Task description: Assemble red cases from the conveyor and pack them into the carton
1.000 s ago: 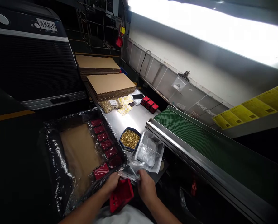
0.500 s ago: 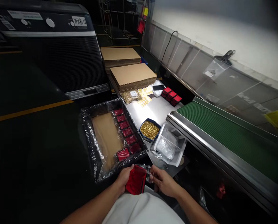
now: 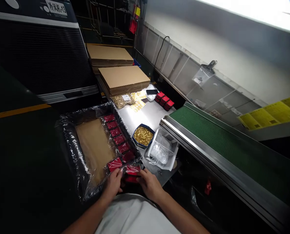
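Between my two hands, near my lap, is a red and black plastic part [image 3: 132, 178] with clear plastic film over its top. My left hand [image 3: 113, 183] grips its left end, and the fingers of my right hand [image 3: 150, 184] are closed on its right end. Just ahead lies a black box [image 3: 73, 146] lined with clear plastic film. Inside, several film-wrapped red parts [image 3: 115, 132] form a row along the right side, and one more wrapped red part [image 3: 114, 164] sits at the near end. Brown cardboard [image 3: 93, 139] covers the box's floor.
Right of the box stand a blue tray of gold-coloured small pieces [image 3: 143, 136] and a white bin of clear bags [image 3: 161, 152]. A green conveyor [image 3: 208, 136] runs along the right. Cardboard stacks [image 3: 124, 78], red parts [image 3: 164, 100] and a black phone [image 3: 151, 92] are farther back.
The red part has turned in my hands and moved up toward the box's near edge, and film now lies across its top. My right hand has shifted onto its right end. The view has swung right.
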A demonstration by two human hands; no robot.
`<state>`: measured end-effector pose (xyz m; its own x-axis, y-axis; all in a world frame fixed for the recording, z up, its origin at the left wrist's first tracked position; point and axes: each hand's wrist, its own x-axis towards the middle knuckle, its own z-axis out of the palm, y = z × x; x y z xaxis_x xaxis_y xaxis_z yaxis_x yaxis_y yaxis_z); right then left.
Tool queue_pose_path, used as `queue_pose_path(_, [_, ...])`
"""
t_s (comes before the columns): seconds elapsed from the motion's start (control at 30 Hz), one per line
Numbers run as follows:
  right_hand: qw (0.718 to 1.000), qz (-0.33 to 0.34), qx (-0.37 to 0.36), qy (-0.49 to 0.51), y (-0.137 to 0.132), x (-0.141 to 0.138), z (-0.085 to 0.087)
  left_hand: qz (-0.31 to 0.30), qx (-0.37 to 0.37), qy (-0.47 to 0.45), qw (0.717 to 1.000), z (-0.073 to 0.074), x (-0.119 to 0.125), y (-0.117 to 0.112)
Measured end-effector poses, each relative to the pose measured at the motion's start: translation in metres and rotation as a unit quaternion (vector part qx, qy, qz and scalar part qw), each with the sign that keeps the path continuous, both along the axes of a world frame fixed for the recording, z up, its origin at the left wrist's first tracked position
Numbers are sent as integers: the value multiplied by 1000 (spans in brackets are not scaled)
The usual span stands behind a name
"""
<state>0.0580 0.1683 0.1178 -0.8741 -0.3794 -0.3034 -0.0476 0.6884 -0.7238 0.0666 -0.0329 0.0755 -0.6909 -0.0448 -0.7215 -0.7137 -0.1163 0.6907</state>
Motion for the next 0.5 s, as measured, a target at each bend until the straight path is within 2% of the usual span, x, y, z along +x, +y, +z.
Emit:
queue_pose_path(0.1, [997, -77, -28, 4, 1, -5, -11, -49, -19, 114, 992, 17, 12, 4])
queue_pose_path(0.2, [993, -88, -79, 16, -4, -7, -9, -58, 43, 94, 993, 25, 25, 9])
queue_pose_path(0.33, [981, -80, -171, -37, -16, -2, 4, 15, 137, -41, 990, 22, 22, 9])
queue_pose_path(0.43, [971, -71, -209, -92, -25, 3, 7, 73, 296, -109, 946, 25, 13, 9])
queue_pose_path(0.5, [957, -79, -241, -142, -28, 7, 4, 113, 327, -105, 932, 27, 7, 12])
